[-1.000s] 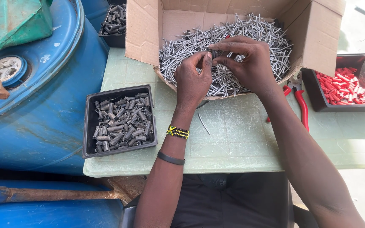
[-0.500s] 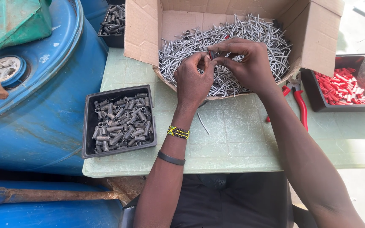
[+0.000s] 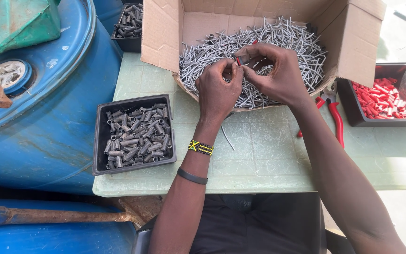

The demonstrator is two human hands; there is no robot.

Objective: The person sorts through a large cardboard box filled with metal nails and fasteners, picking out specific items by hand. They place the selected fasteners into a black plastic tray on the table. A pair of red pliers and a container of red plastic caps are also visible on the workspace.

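Observation:
My left hand (image 3: 218, 89) and my right hand (image 3: 278, 74) meet over an open cardboard box (image 3: 165, 33) filled with several thin grey metal pins (image 3: 301, 44). Between the fingertips of both hands sits a small grey sleeve with a red end (image 3: 240, 60); both hands pinch it. One loose pin (image 3: 227, 138) lies on the pale green table (image 3: 259, 160) just under my left wrist.
A black tray of grey metal sleeves (image 3: 135, 135) stands left of my arm. At the right, a black tray of red plastic pieces (image 3: 384, 99) and red-handled pliers (image 3: 337, 120). A second black tray (image 3: 130, 21) sits at the back. Blue drums (image 3: 48, 117) crowd the left.
Both hands stay over the box; the fingers have shifted slightly around the small piece, and its red end now shows between the fingertips.

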